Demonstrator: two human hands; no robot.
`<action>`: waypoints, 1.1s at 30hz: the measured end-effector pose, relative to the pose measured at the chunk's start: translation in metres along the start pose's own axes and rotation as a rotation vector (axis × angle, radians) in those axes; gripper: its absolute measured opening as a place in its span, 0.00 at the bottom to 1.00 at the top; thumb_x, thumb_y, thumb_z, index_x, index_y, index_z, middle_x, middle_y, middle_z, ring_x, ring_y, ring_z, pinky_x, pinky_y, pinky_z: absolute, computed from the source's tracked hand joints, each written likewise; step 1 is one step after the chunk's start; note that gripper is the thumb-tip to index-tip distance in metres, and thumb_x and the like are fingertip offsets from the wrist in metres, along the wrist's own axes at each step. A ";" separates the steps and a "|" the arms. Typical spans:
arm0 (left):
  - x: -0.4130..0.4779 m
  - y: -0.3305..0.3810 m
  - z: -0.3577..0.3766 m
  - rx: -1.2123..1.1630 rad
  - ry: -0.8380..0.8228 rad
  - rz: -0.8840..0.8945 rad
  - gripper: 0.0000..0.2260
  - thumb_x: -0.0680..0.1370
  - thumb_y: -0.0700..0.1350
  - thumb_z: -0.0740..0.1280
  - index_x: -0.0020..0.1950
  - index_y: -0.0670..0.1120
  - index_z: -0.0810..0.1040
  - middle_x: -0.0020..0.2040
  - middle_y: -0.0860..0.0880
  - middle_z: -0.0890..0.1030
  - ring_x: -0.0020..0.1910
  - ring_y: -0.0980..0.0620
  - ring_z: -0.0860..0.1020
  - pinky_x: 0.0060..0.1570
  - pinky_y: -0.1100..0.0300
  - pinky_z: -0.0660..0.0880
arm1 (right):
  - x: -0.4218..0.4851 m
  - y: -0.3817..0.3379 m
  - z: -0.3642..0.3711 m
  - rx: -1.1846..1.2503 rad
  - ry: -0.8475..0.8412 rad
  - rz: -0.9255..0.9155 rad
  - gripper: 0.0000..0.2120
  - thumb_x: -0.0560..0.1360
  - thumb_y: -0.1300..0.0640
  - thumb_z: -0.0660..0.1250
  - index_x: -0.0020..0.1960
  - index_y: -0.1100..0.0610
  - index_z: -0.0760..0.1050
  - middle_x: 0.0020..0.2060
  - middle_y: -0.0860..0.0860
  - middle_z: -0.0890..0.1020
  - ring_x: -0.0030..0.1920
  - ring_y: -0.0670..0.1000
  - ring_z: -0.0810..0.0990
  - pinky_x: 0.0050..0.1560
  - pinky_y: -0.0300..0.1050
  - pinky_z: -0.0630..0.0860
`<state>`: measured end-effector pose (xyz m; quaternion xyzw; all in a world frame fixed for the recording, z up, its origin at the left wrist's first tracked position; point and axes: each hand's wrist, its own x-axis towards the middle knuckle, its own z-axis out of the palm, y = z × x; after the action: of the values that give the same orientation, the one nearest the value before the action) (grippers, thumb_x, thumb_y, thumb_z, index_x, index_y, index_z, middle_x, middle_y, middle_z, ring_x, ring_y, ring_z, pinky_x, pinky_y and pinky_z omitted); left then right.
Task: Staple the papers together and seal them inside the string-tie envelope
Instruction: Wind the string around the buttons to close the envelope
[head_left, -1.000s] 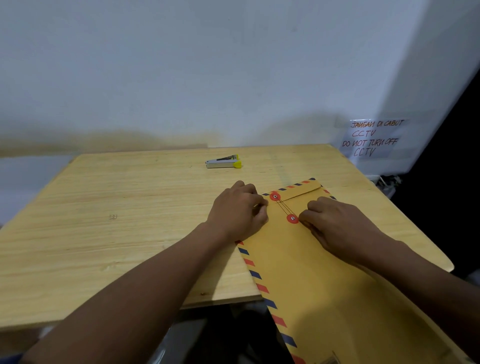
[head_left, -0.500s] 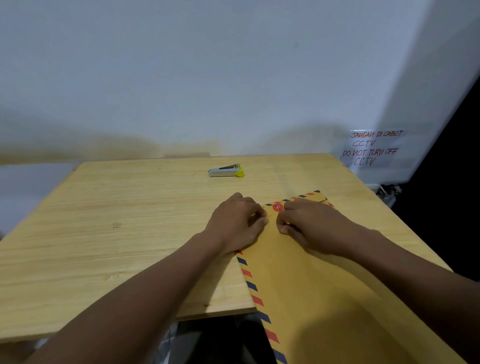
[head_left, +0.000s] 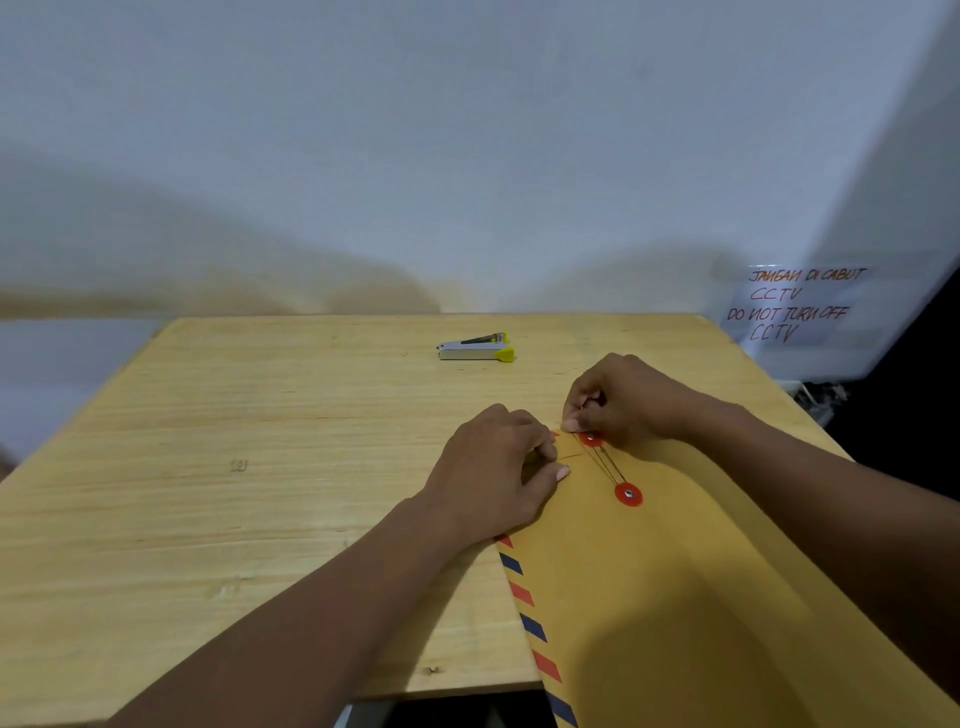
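A brown string-tie envelope (head_left: 649, 597) with a red-and-blue striped border lies on the right of the wooden table (head_left: 234, 493), its near end hanging over the front edge. Its flap is folded down. A thin string (head_left: 605, 462) runs between the upper red disc (head_left: 591, 439) and the lower red disc (head_left: 628, 493). My right hand (head_left: 628, 402) pinches the string at the upper disc. My left hand (head_left: 498, 467) presses the envelope's left edge, fingers curled. The papers are not visible. A grey stapler (head_left: 475, 348) with a yellow tip lies farther back.
A white wall rises behind the table. A handwritten paper sign (head_left: 795, 306) hangs on it at the right. Cables (head_left: 821, 397) lie beyond the table's right edge, next to a dark gap.
My right hand has moved from the lower disc up to the upper disc and past it, leading the string. My left hand has stayed on the envelope's left edge.
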<state>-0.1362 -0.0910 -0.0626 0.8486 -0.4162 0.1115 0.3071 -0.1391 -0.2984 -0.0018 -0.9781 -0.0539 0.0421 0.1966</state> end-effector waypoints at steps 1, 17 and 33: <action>0.000 0.000 0.000 -0.002 0.003 0.002 0.12 0.76 0.57 0.67 0.49 0.51 0.82 0.53 0.56 0.83 0.51 0.55 0.75 0.49 0.54 0.75 | 0.003 0.002 -0.002 0.029 -0.012 0.021 0.02 0.73 0.54 0.74 0.45 0.52 0.85 0.38 0.42 0.83 0.41 0.42 0.80 0.39 0.35 0.71; 0.000 -0.001 0.002 0.007 0.002 -0.001 0.10 0.75 0.56 0.67 0.47 0.51 0.81 0.46 0.56 0.82 0.47 0.53 0.75 0.44 0.51 0.76 | -0.040 0.036 0.007 -0.030 0.171 0.022 0.02 0.75 0.54 0.71 0.46 0.51 0.82 0.41 0.45 0.82 0.42 0.44 0.78 0.42 0.43 0.74; -0.009 0.016 -0.009 0.128 -0.156 -0.081 0.14 0.79 0.56 0.62 0.60 0.51 0.79 0.62 0.56 0.80 0.62 0.54 0.72 0.54 0.51 0.77 | -0.135 0.046 0.013 -0.127 0.269 0.467 0.10 0.73 0.40 0.69 0.49 0.44 0.74 0.49 0.49 0.70 0.52 0.51 0.68 0.52 0.48 0.70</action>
<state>-0.1535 -0.0871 -0.0532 0.8886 -0.3963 0.0588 0.2234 -0.2701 -0.3520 -0.0234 -0.9711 0.1972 -0.0477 0.1253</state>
